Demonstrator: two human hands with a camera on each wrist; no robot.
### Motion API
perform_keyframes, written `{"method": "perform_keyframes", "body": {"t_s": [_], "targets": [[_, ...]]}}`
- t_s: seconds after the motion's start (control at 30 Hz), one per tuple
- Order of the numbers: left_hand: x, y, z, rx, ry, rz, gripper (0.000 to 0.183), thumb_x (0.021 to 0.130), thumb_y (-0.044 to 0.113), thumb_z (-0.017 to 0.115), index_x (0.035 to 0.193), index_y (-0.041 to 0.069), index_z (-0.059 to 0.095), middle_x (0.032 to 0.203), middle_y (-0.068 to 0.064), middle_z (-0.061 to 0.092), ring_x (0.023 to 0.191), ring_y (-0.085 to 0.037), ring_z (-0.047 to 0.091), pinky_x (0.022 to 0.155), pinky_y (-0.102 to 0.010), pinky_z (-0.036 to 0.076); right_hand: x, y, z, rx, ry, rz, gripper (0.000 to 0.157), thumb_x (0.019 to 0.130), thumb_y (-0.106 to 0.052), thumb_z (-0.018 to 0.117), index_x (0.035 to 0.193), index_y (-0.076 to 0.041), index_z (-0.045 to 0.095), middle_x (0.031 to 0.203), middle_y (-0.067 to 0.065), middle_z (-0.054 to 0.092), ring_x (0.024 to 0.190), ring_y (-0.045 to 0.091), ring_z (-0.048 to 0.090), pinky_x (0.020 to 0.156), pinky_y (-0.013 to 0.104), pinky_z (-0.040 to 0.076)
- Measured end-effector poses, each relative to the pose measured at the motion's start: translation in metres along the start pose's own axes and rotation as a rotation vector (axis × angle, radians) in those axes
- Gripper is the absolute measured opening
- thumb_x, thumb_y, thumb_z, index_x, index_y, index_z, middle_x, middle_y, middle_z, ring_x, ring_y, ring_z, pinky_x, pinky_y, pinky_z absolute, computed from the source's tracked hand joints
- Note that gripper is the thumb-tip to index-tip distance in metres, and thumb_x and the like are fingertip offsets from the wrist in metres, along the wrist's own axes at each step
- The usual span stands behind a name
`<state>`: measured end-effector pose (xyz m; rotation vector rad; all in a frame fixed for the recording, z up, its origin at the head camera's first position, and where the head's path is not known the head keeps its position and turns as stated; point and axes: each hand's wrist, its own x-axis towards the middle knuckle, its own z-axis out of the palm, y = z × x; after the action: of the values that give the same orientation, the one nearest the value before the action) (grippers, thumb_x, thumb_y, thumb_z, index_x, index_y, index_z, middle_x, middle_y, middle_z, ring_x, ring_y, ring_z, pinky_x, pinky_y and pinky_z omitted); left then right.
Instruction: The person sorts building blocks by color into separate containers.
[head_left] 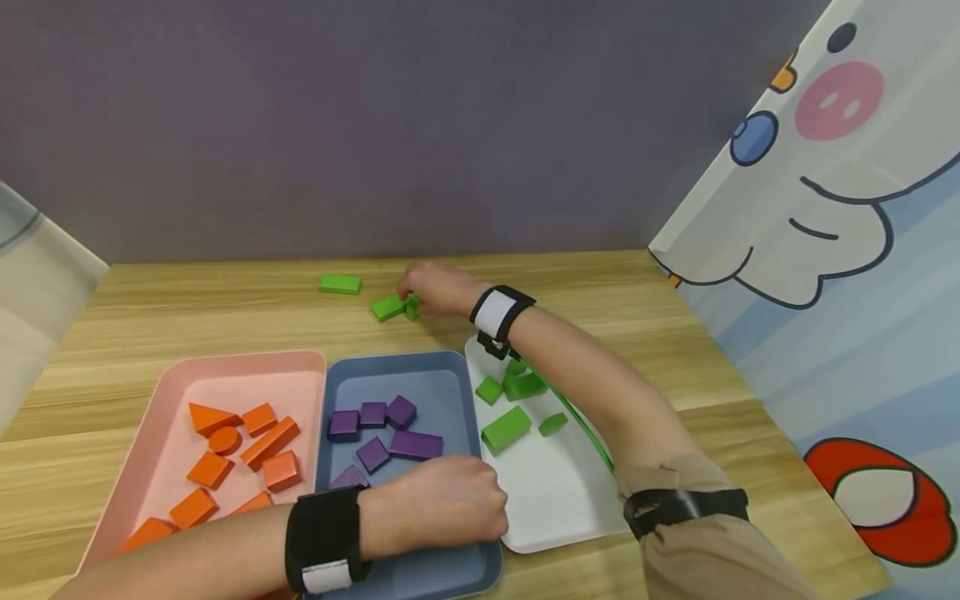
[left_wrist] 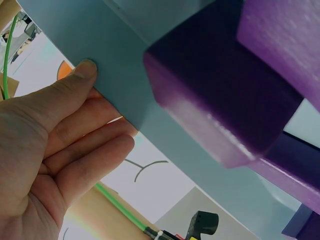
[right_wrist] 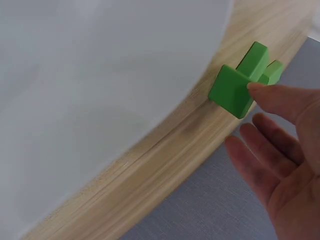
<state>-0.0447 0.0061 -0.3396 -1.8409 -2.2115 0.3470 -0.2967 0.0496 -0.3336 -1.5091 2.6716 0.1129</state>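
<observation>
My right hand (head_left: 442, 287) is at the back of the table and pinches a small green block (right_wrist: 231, 92) with its thumb, the index finger hidden. Beside it lies a longer green block (head_left: 387, 308); another green block (head_left: 340, 284) is farther left, near the back edge. In the foreground, my left hand (head_left: 435, 504) grips the rim of the blue tray (left_wrist: 125, 97), thumb on the inner wall and fingers outside. Several purple blocks (head_left: 416, 445) lie in that tray. To the right, a white tray (head_left: 562, 500) holds several green blocks (head_left: 506, 430).
A pink tray (head_left: 168, 400) with several orange blocks (head_left: 211, 470) adjoins the blue tray on the left. A grey panel (head_left: 375, 125) stands behind the wooden table (head_left: 225, 304). Cartoon-printed panels (head_left: 862, 275) flank the right side. A green cable (head_left: 577, 417) runs beside the right forearm.
</observation>
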Motion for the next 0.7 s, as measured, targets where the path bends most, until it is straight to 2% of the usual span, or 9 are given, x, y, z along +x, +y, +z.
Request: {"method": "perform_keyframes", "body": {"t_s": [0.2,0.3,0.47,0.7], "targets": [[-0.004,-0.004,0.003,0.008,0.021,0.009,0.019,0.083,0.022,0.063,0.072,0.037,0.065,0.066,0.019,0.062,0.058,0.001,0.054,0.053,-0.018,0.042,0.011,-0.001,0.006,-0.019,-0.093,0.029,0.013,0.084,-0.013,0.066,0.095,-0.018,0.071,0.099,-0.004,0.068,0.093,0.013,0.060,0.084,0.027,0.046],[-0.006,-0.008,0.005,0.005,0.033,0.015,0.020,0.083,0.022,0.063,0.071,0.037,0.065,0.065,0.019,0.061,0.058,0.001,0.053,0.053,-0.018,0.041,0.013,-0.001,0.007,-0.012,-0.112,0.038,0.012,0.084,-0.012,0.064,0.092,-0.018,0.071,0.098,-0.004,0.068,0.092,0.014,0.060,0.084,0.027,0.046],[-0.010,-0.014,0.007,0.001,0.027,0.027,0.019,0.084,0.023,0.063,0.072,0.037,0.065,0.066,0.019,0.062,0.058,0.001,0.053,0.053,-0.017,0.042,0.013,0.002,0.006,0.013,-0.084,0.038,0.011,0.083,-0.010,0.065,0.091,-0.015,0.071,0.096,-0.002,0.068,0.089,0.015,0.060,0.082,0.028,0.047],[-0.017,-0.021,0.012,0.008,0.038,0.031,0.021,0.083,0.022,0.063,0.069,0.036,0.065,0.064,0.019,0.061,0.055,0.001,0.051,0.051,-0.018,0.041,0.011,0.010,-0.001,0.053,-0.050,0.019,0.012,0.083,-0.017,0.070,0.094,-0.013,0.069,0.095,-0.002,0.068,0.086,0.011,0.059,0.081,0.026,0.047]]}}
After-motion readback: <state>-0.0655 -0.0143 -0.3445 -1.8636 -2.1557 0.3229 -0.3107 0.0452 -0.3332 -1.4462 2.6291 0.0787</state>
